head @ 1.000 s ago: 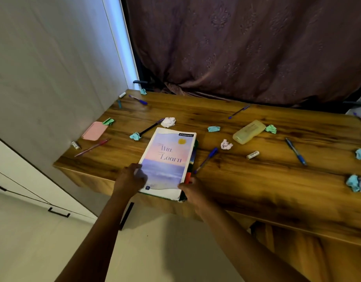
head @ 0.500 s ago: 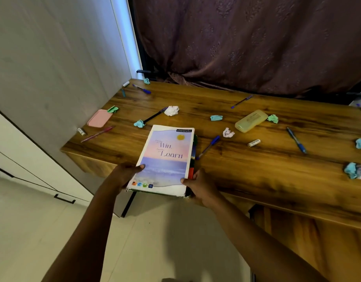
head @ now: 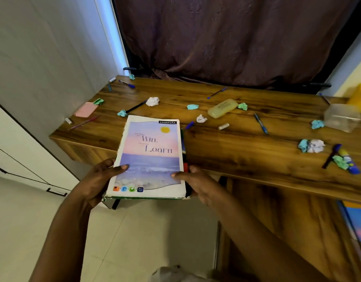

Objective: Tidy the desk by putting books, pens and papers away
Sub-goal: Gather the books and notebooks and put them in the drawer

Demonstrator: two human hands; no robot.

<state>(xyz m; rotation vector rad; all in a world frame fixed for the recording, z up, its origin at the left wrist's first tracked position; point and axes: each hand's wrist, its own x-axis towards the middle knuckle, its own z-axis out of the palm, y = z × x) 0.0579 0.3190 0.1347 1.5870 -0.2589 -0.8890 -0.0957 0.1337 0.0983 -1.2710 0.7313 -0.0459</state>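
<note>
Books lengthwise toward desk, title end far.

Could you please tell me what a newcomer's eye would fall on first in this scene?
The pastel notebook in the middle stands out first, gripped at its near end by the left hand and the right hand over the front edge of the wooden desk. Behind it, crumpled paper balls and pens lie scattered across the top, with a translucent yellow case towards the back.
</note>
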